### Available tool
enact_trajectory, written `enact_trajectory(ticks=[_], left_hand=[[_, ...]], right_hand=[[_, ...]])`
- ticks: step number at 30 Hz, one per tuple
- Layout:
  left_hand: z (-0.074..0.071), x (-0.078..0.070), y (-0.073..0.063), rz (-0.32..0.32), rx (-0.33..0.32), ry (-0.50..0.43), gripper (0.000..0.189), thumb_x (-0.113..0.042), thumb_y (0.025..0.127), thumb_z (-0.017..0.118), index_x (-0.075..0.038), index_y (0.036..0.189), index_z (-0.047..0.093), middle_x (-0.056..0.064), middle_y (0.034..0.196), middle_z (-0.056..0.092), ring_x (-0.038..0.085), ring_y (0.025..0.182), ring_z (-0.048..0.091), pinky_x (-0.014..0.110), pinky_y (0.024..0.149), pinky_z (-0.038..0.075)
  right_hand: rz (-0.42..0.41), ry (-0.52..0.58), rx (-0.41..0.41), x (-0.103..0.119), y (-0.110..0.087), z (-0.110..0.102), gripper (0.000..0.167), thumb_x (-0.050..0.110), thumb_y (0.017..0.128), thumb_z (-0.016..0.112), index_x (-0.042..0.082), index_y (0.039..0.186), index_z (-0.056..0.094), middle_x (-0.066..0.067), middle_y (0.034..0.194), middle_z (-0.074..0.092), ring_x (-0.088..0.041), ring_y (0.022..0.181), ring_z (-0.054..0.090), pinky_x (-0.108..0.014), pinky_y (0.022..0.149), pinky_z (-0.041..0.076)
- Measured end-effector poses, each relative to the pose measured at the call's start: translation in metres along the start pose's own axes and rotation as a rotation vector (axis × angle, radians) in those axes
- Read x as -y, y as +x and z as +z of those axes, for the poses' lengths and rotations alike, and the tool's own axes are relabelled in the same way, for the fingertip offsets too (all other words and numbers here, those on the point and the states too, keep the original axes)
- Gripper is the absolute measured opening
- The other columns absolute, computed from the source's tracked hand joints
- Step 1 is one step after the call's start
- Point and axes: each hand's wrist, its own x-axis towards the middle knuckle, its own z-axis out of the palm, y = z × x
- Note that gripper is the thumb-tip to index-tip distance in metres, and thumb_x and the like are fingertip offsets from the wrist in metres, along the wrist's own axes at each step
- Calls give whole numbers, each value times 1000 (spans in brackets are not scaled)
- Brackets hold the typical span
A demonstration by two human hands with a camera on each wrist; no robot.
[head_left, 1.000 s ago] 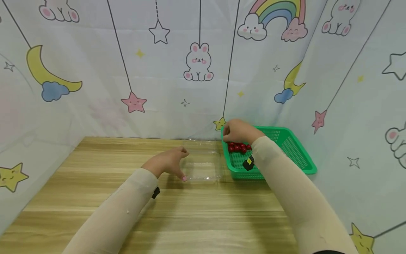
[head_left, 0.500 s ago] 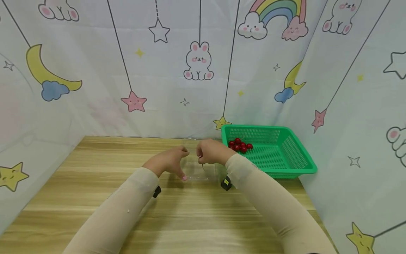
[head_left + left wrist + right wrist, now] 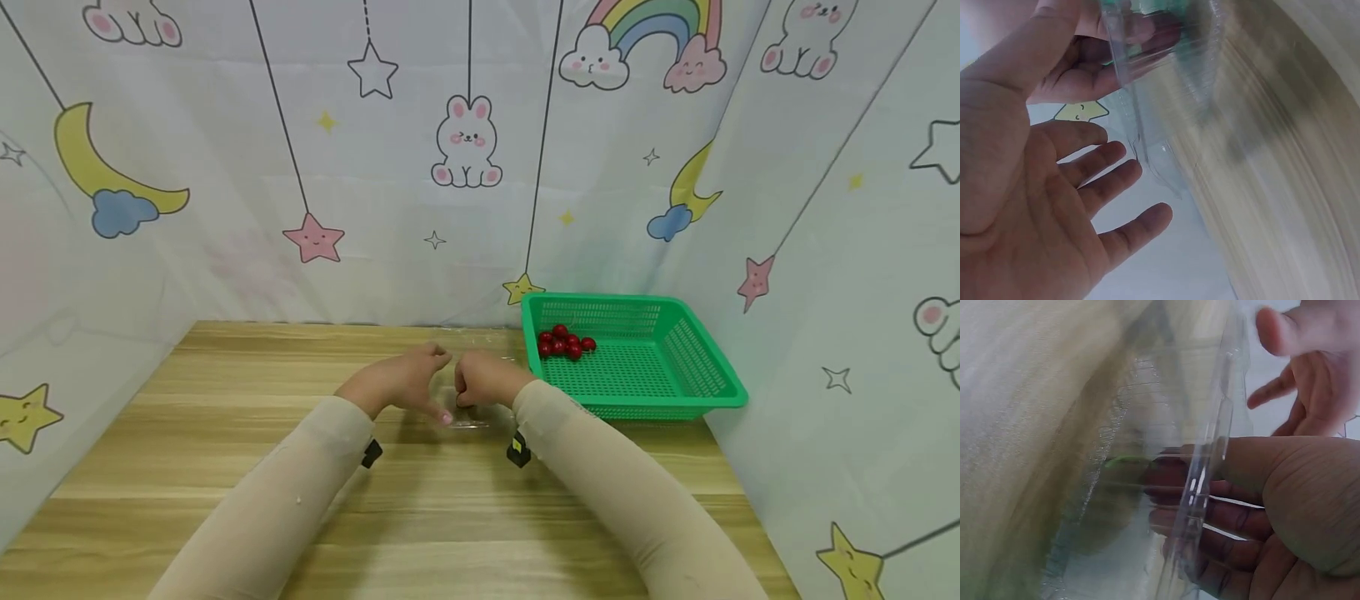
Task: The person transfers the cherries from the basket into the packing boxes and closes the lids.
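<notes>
So there's a clear plastic box [image 3: 471, 424] mid-table [image 3: 465, 517], with a green basket [image 3: 630, 412] at about 2 o'clock from it. A little pile of red cherries [image 3: 559, 345] sits at the basket's 9 o'clock end. Cartoon backdrop [image 3: 390, 158] at 12: bunny, stars, moons, rainbow.

Left hand [image 3: 405, 383] is at the box's 9 o'clock, fingers loosely spread, thumb well apart. Right hand [image 3: 486, 382] is down inside the box and blocks most of it from above; from the right wrist, glare on the plastic muddies the fingertips, so I can't tell if they're pinching anything. The black gadget [image 3: 518, 451] on that wrist has a yellow label, too small to read.

Half a second ago the right hand was higher, with something stemmed in its fingers. Left hand's barely budged, and the pile looks the same.
</notes>
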Motion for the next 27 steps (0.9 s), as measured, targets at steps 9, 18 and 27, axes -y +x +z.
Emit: enact_trajectory(ticks=[9, 18, 27], left_hand=[[6, -1, -1, 4, -32, -44, 122, -59, 86, 99, 1, 175, 40, 20, 178, 41, 43, 163, 46, 59, 130, 48], [7, -2, -2, -26, -22, -58, 115, -53, 87, 99, -2, 174, 43, 17, 175, 43, 40, 162, 47, 58, 128, 49], [8, -8, 1, -13, -9, -36, 113, -47, 89, 98, 1, 174, 42, 19, 176, 39, 41, 165, 40, 56, 133, 45]], right_hand=[[30, 37, 20, 5, -5, -9, 17, 20, 105, 82, 9, 92, 81, 5, 79, 69, -12, 71, 58, -30, 69, 53], [63, 21, -22, -5, -33, -60, 22, 29, 112, 74, 10, 119, 84, -6, 120, 83, -18, 96, 75, -43, 94, 67], [198, 97, -93, -66, -53, -111, 29, 31, 115, 68, 9, 127, 82, -13, 135, 79, -30, 120, 75, -54, 106, 64]])
